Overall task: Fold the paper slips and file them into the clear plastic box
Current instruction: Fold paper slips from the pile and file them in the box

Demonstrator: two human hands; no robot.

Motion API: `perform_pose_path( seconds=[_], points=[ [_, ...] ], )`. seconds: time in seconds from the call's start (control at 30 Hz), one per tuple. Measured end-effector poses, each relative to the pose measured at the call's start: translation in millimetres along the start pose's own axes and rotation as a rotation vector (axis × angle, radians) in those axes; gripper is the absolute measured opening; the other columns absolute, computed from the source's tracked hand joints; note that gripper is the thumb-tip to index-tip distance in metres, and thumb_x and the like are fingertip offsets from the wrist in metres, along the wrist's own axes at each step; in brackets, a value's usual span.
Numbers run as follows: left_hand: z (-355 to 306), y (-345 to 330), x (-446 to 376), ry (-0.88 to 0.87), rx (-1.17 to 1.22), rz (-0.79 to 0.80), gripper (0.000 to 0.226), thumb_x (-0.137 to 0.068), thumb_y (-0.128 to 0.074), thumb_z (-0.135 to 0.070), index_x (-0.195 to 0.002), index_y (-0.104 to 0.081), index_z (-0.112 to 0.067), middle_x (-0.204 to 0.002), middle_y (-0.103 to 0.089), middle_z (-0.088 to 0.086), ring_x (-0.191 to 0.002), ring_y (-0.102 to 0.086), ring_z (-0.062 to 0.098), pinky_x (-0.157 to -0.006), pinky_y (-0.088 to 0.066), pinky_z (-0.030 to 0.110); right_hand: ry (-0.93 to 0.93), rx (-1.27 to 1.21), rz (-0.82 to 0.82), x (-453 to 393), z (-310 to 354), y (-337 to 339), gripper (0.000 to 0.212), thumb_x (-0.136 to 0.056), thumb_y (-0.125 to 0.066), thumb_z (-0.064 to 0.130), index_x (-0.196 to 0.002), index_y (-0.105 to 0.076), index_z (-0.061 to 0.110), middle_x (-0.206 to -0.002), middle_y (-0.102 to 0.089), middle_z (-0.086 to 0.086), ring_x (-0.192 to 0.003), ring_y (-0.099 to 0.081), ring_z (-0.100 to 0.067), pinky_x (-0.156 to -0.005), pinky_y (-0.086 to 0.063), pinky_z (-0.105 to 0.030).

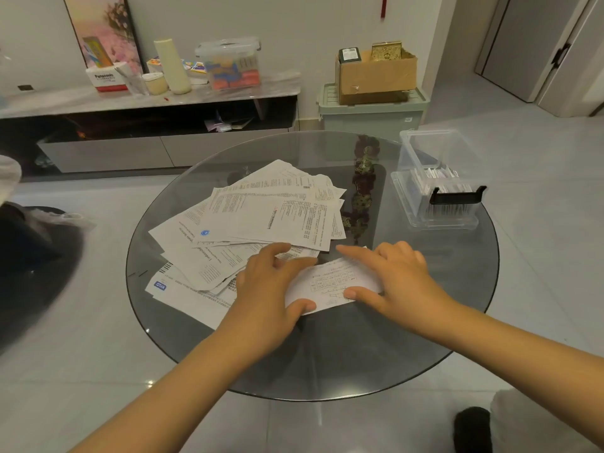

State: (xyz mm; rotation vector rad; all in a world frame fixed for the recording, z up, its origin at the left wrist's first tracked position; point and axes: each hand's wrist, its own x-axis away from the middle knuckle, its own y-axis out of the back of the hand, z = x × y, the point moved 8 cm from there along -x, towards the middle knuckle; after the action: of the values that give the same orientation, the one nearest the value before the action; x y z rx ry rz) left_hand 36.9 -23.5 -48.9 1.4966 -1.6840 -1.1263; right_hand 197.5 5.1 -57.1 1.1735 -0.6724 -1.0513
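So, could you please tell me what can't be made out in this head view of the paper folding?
- Print on the white folded paper slip: too small to read.
- Slip's far edge: covered by the right hand and left hand.
- Number of slips in the clear plastic box: blurred behind its walls and black latch.
- Lower sheets of the white paper pile: hidden under the upper ones.

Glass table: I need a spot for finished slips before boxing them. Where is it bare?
Bare glass lies along the near rim below both hands, and at the far edge behind the paper pile. The pile crowds the left half; the clear box fills the right edge.
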Motion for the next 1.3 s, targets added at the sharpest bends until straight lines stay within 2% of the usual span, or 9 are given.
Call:
perform_pose_path(
  seconds=[0.1, 0.2, 0.3, 0.4, 0.53, 0.67, 0.83, 1.13, 1.3],
  points=[
    [-5.6, -1.8, -0.1, -0.056, -0.049, 0.018, 0.039, -0.088, -0.06, -0.036, -0.123, -0.05, -0.051, -0.138, -0.023, -0.014, -0.121, -0.023, 0.005, -0.091, -0.009, 0.017, -0.02, -0.017, 0.071, -1.6, -5.1, -0.5, 0.055, -0.086, -0.051, 0.055, -0.136, -0.028, 0.054, -0.112, -0.03, 0.01, -0.106, -0.024, -0.011, -0.087, -0.016, -0.025],
    [-8.5, -0.1, 2.1, -0.124, -0.106, 0.001, 0.031, -0.091, -0.057, -0.029, -0.116, -0.059, -0.046, -0.116, -0.034, -0.015, -0.102, -0.022, 0.002, -0.088, -0.012, 0.022, -0.01, 0.01, 0.158, -0.6, -9.4, 3.1, 0.051, -0.09, -0.048, 0.051, -0.137, -0.028, 0.053, -0.141, -0.021, 0.013, -0.128, -0.016, -0.014, -0.101, -0.013, -0.029],
    [-14.8, -0.8, 5.7, -0.259, -0.155, -0.054, 0.032, -0.079, -0.057, -0.015, -0.102, -0.071, -0.032, -0.095, -0.054, -0.007, -0.086, -0.05, 0.021, -0.075, -0.03, 0.033, 0.042, 0.103, 0.166, 6.5, -5.1, 9.3, 0.051, -0.093, -0.041, 0.052, -0.141, -0.026, 0.048, -0.147, -0.017, 0.015, -0.132, -0.014, -0.015, -0.106, -0.01, -0.032],
    [-19.6, -5.5, 9.8, -0.305, -0.235, -0.046, 0.027, -0.082, -0.052, -0.022, -0.1, -0.071, -0.027, -0.087, -0.059, -0.004, -0.074, -0.055, 0.021, -0.066, -0.034, 0.029, 0.115, 0.215, 0.102, 16.5, 6.4, 17.0, 0.054, -0.093, -0.036, 0.054, -0.143, -0.029, 0.037, -0.145, -0.024, 0.014, -0.13, -0.016, -0.014, -0.105, -0.011, -0.03],
    [-27.5, -8.6, 11.8, -0.27, -0.295, 0.044, 0.051, -0.088, -0.027, -0.049, -0.116, -0.064, -0.027, -0.108, -0.059, -0.003, -0.093, -0.053, 0.017, -0.081, -0.036, 0.029, 0.213, 0.208, 0.119, 35.6, 19.9, 16.5, 0.055, -0.092, -0.038, 0.055, -0.138, -0.043, 0.025, -0.134, -0.04, 0.01, -0.123, -0.026, -0.013, -0.1, -0.02, -0.025],
    [-27.1, -16.6, 11.6, -0.225, -0.264, 0.164, 0.08, -0.078, -0.006, -0.066, -0.142, -0.039, -0.03, -0.145, -0.036, -0.007, -0.129, -0.029, 0.013, -0.105, -0.018, 0.026, 0.339, 0.107, 0.154, 49.8, 23.3, 19.4, 0.047, -0.088, -0.048, 0.056, -0.124, -0.059, 0.027, -0.128, -0.046, 0.018, -0.12, -0.029, -0.005, -0.092, -0.022, -0.014],
    [-25.9, -27.6, 12.6, -0.256, -0.165, 0.308, 0.074, -0.077, -0.02, -0.074, -0.142, -0.033, -0.041, -0.153, -0.021, -0.017, -0.138, -0.013, 0.003, -0.115, -0.014, 0.027, 0.405, 0.029, 0.169, 54.8, 23.0, 19.7, 0.033, -0.082, -0.047, 0.051, -0.091, -0.074, 0.033, -0.1, -0.067, 0.019, -0.096, -0.059, -0.001, -0.082, -0.042, -0.012],
    [-25.2, -31.0, 17.7, -0.245, -0.07, 0.457, 0.09, -0.06, -0.036, -0.087, -0.141, -0.03, -0.047, -0.153, -0.007, -0.026, -0.139, 0.003, -0.007, -0.119, -0.01, 0.034, 0.472, 0.028, 0.096, 62.9, 33.3, 20.8, 0.017, -0.088, -0.045, 0.033, -0.083, -0.06, 0.027, -0.091, -0.065, 0.011, -0.086, -0.061, -0.01, -0.073, -0.052, -0.024],
    [-30.2, -29.1, 20.4, -0.25, 0.009, 0.433, 0.085, -0.063, -0.051, -0.083, -0.138, -0.037, -0.046, -0.152, -0.014, -0.027, -0.138, -0.001, -0.008, -0.117, -0.013, 0.03, 0.275, -0.307, 0.127, 53.4, 25.2, 29.5, 0.008, -0.091, -0.043, 0.039, -0.087, -0.048, 0.035, -0.095, -0.063, 0.013, -0.091, -0.059, -0.01, -0.077, -0.049, -0.033]
  ],
)
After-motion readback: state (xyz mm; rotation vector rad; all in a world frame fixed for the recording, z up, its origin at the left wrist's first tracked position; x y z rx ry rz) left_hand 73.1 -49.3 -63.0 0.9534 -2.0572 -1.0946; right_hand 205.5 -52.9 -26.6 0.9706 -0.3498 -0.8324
